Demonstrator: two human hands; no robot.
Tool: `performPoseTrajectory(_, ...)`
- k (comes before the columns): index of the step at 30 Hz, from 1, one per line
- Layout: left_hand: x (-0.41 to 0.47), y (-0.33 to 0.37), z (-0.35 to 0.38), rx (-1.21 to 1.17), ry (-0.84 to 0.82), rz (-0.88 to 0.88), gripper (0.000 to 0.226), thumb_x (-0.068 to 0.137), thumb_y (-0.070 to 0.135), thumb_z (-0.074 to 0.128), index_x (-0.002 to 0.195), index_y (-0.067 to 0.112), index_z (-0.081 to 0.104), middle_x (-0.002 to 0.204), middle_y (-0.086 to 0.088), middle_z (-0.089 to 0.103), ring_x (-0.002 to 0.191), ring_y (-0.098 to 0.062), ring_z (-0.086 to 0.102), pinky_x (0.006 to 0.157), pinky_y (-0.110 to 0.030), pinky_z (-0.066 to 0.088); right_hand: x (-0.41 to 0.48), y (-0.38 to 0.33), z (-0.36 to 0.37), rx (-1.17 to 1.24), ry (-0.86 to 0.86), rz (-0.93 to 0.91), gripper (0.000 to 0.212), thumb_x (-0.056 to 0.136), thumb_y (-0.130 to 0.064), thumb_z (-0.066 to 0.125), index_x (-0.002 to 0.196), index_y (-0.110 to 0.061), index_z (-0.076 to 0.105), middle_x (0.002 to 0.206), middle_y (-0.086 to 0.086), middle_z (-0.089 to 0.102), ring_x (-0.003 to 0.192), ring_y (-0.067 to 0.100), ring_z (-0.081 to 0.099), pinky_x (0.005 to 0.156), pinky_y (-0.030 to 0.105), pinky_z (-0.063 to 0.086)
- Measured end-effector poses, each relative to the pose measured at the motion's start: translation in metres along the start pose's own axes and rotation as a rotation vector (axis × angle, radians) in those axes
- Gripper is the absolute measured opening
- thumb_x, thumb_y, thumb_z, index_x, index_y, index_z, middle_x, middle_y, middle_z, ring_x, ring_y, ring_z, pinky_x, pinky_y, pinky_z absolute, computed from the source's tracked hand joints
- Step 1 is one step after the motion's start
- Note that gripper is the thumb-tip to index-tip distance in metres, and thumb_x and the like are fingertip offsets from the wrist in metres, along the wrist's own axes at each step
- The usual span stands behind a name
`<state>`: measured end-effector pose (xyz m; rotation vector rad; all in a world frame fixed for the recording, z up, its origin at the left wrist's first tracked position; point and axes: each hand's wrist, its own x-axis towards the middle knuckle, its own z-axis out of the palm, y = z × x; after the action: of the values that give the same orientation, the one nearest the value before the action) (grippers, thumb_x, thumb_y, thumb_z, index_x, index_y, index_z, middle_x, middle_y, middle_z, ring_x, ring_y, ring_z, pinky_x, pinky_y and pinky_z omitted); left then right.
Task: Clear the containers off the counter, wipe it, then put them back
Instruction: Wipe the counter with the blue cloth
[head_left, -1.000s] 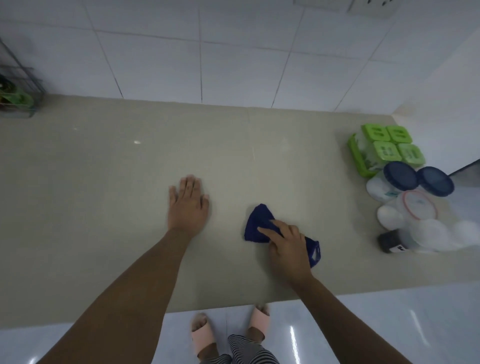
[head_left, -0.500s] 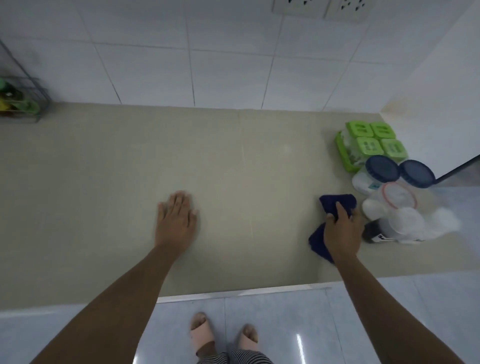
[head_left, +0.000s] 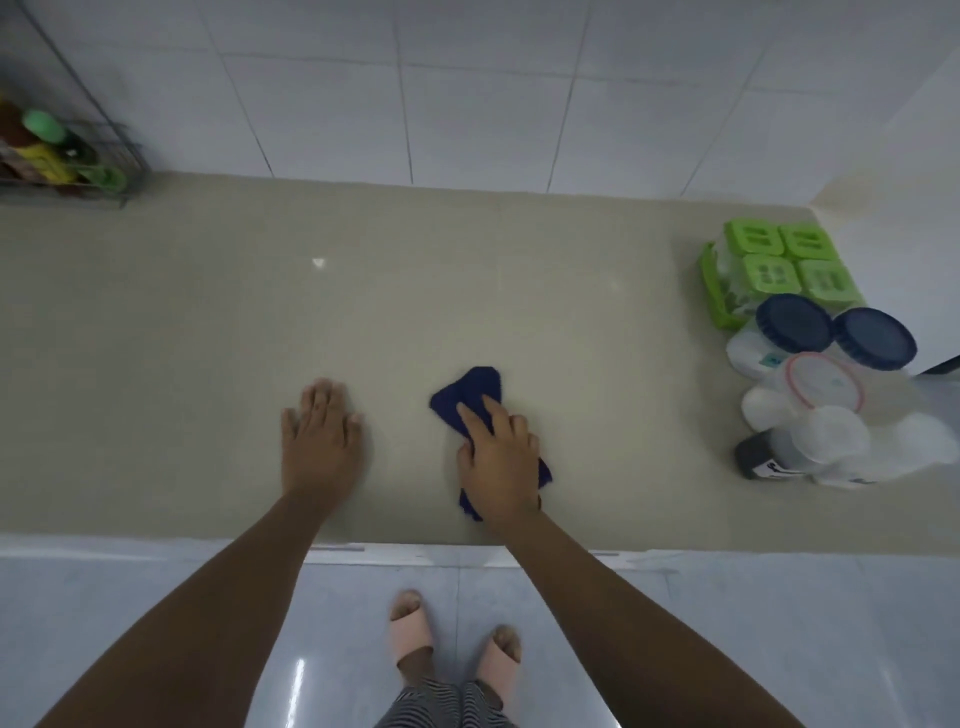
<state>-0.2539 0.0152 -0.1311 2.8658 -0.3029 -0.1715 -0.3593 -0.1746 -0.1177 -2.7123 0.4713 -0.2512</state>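
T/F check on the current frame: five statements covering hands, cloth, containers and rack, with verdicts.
1. The right hand presses a dark blue cloth on the counter. True.
2. The left hand holds a jar. False: it rests flat on the counter, holding nothing.
3. The containers are grouped at the counter's right end. True.
4. The cloth touches the containers. False: bare counter lies between them.
5. The wire rack stands beside the containers. False: it is at the far left.

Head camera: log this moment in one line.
phase: wiping | right hand presses blue cloth on counter | left hand flat on counter | containers grouped far right
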Motion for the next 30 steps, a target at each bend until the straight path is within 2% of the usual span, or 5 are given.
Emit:
performPoseTrajectory(6,0.0,-0.012,-0.005,-0.003,0.018,0.059,0.069,0.089,0.043,0.011,0.148,0.01,0.028,0.157,-0.009,0.024,0.147,-0.023,0.017,0.117,-0.046,0.009,-0.015,0.039,-0.014,0.207,-0.087,-0.271,0.042,0.081,-0.021,0.042,0.112,-0.028,0.07,0.128,-0.002,0.062,0.095,0.024,0.057,0.081,0.037,0.048)
performPoseTrajectory(11,0.001,-0.036,-0.014,0.01,0.028,0.02,0.077,0.084,0.048,0.004,0.149,0.011,0.026,0.158,-0.008,0.021,0.148,-0.022,0.014,0.118,-0.044,0.004,0.017,0.085,-0.029,0.118,0.187,0.17,0.036,0.086,-0.005,0.059,0.118,-0.018,0.067,0.13,0.011,0.059,0.101,0.034,0.055,0.087,0.034,0.045)
performPoseTrajectory(17,-0.003,-0.056,-0.016,0.008,0.012,0.036,0.08,0.083,0.051,0.002,0.149,0.012,0.023,0.158,-0.007,0.019,0.148,-0.021,0.012,0.119,-0.044,0.003,0.083,0.048,-0.019,0.023,0.068,0.405,0.041,0.094,-0.019,0.048,0.134,-0.026,0.053,0.148,0.005,0.041,0.12,0.033,0.041,0.097,0.043,0.039)
performPoseTrajectory(24,-0.002,-0.061,-0.013,-0.014,0.015,0.049,0.074,0.086,0.047,0.002,0.15,0.015,0.021,0.159,-0.003,0.017,0.148,-0.016,0.009,0.119,-0.042,0.002,0.058,-0.052,0.025,0.182,-0.065,0.008,0.041,0.087,-0.014,0.052,0.119,-0.038,0.063,0.139,-0.009,0.052,0.112,0.019,0.046,0.094,0.032,0.033)
performPoseTrajectory(30,-0.001,-0.063,-0.015,0.015,-0.012,0.063,0.064,0.092,0.038,0.01,0.151,0.014,0.016,0.16,-0.004,0.013,0.148,-0.017,0.006,0.119,-0.042,0.001,-0.019,-0.042,0.021,0.48,-0.206,-0.147,0.038,0.073,-0.002,0.052,0.085,-0.027,0.078,0.112,-0.018,0.063,0.094,0.016,0.052,0.086,0.024,0.041)
